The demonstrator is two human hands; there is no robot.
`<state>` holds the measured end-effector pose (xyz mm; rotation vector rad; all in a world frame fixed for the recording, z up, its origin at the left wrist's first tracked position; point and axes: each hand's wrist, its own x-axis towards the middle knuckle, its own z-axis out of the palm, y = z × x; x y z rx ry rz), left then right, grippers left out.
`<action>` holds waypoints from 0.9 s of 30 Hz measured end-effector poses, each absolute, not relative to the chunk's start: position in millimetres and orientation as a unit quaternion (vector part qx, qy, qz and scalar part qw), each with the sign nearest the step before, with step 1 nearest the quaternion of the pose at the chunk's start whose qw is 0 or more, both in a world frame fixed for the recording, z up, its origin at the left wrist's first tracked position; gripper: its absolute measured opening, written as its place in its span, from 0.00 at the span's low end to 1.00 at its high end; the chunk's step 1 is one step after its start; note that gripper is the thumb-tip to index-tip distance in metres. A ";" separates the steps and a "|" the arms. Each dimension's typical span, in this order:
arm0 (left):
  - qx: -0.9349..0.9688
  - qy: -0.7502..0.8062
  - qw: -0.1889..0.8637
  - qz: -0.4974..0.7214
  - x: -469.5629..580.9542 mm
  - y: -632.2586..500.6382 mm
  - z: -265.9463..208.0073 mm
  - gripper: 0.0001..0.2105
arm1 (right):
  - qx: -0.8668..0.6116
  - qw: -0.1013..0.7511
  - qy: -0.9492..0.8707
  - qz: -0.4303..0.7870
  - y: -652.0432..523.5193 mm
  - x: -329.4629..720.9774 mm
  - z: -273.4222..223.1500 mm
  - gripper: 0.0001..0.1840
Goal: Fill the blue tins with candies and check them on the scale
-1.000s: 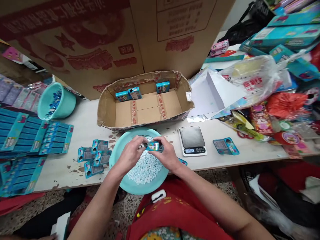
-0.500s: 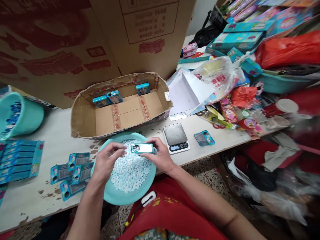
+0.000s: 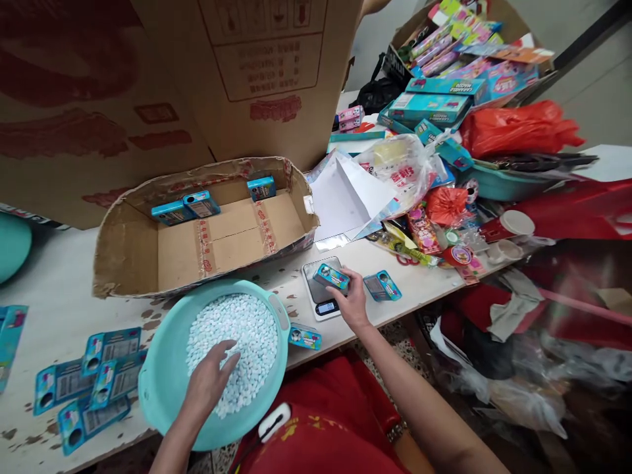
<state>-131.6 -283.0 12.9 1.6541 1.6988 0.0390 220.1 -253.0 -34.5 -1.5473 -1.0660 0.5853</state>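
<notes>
A small blue candy box (image 3: pixel 330 276) is in my right hand (image 3: pixel 351 299), tilted over the plate of a digital kitchen scale (image 3: pixel 316 301). Whether the box rests on the plate I cannot tell. My left hand (image 3: pixel 210 376) is over a turquoise basin (image 3: pixel 162 368) of small pale candies (image 3: pixel 241 329), thumb and fingers apart with nothing between them. Beside the basin's right rim lies one blue box (image 3: pixel 305 337). Another blue box (image 3: pixel 382 286) lies flat to the right of the scale.
Behind the basin stands a low open carton (image 3: pixel 237 220) with several blue boxes along its back wall. Several flat blue boxes (image 3: pixel 111 352) lie at left. Plastic bags (image 3: pixel 395 164) and packets crowd the right side. A large cardboard box (image 3: pixel 172 72) rises behind.
My right hand has moved the blue box right, from above the basin to the scale. My left hand has lowered toward the candies with its fingers spreading. The view has shifted right.
</notes>
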 end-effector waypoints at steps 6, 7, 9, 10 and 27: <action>0.684 0.655 0.320 -0.015 -123.3 -270.6 9.9 0.20 | -0.714 0.496 -0.435 0.236 -321.8 222.5 -38.5 0.28; 0.694 0.649 0.311 -0.025 -120.9 -269.1 9.3 0.20 | -0.723 0.489 -0.424 0.243 -334.1 222.1 -41.5 0.24; 0.715 0.635 0.289 -0.046 -115.4 -266.3 9.5 0.20 | -0.740 0.474 -0.404 0.254 -356.1 220.7 -49.4 0.18; 0.726 0.627 0.276 -0.055 -112.5 -265.0 10.2 0.20 | -0.747 0.465 -0.396 0.261 -365.5 219.7 -53.7 0.16; 0.792 0.568 0.194 -0.113 -104.6 -267.8 15.7 0.20 | -0.756 0.429 -0.356 0.344 -398.9 199.2 -71.8 0.12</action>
